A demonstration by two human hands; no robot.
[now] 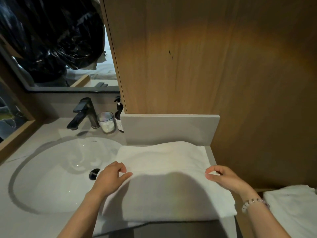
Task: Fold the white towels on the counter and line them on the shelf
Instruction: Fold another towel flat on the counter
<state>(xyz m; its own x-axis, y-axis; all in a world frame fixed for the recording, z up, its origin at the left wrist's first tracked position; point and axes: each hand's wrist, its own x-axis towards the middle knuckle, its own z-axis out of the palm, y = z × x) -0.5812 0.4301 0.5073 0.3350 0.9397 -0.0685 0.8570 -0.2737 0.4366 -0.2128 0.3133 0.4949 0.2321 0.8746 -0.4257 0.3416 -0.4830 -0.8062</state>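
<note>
A white towel (164, 158) lies spread on the grey counter (20, 219) to the right of the sink, its near part folded over and reaching the counter's front edge. My left hand (111, 177) pinches the fold's left end between thumb and fingers. My right hand (224, 177), with a bead bracelet on the wrist, pinches the fold's right end. A second white towel (291, 208) rests lower down at the far right, partly cut off by the frame's edge.
An oval white sink (56, 170) with a black drain fills the counter's left half. Behind it stand a dark faucet (84, 114), a glass (106, 122) and a pump bottle (119, 115). A wooden wall panel (197, 57) rises behind the towel.
</note>
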